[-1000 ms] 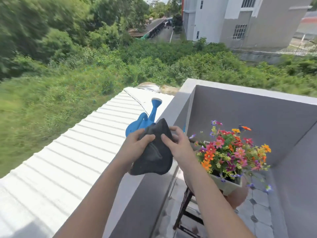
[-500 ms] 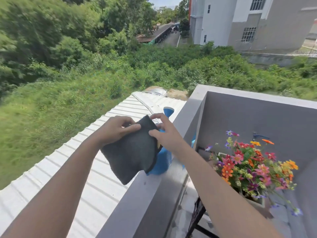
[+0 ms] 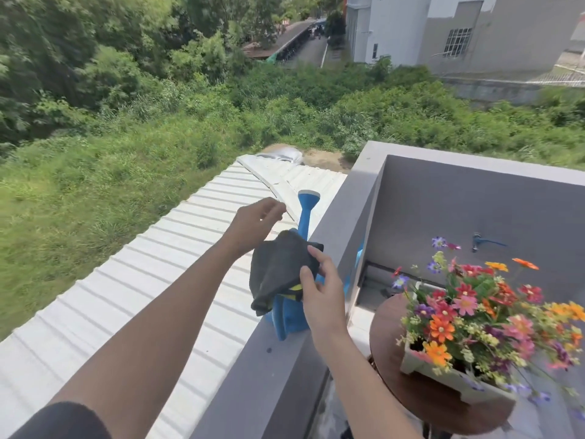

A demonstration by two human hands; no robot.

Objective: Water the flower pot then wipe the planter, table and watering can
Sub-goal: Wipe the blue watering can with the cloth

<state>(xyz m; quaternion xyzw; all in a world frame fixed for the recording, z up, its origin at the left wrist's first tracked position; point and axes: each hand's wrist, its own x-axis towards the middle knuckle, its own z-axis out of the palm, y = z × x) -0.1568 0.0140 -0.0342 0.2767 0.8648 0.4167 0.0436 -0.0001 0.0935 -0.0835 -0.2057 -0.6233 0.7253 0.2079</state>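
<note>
Since half a second ago the left hand [image 3: 254,221] has let go and curls empty at 11 o'clock of the one dark cloth [image 3: 278,270], which the right hand [image 3: 323,296] pinches over the one blue watering can [image 3: 292,315] on the ledge [image 3: 278,369]; one planter [image 3: 443,372] sits on one round table [image 3: 389,324] at 4 o'clock.

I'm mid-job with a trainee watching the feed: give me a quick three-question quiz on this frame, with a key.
1. True or false: the blue plastic watering can stands on the grey balcony ledge.
2. Which hand grips the dark grey cloth? A) left hand B) right hand C) both
3. Fill in: the white rectangular planter of colourful flowers sits on the ____ wooden table.

Key: 1 true. 2 B; the left hand is above the cloth, fingers curled, apart from it. 3 round.
</note>
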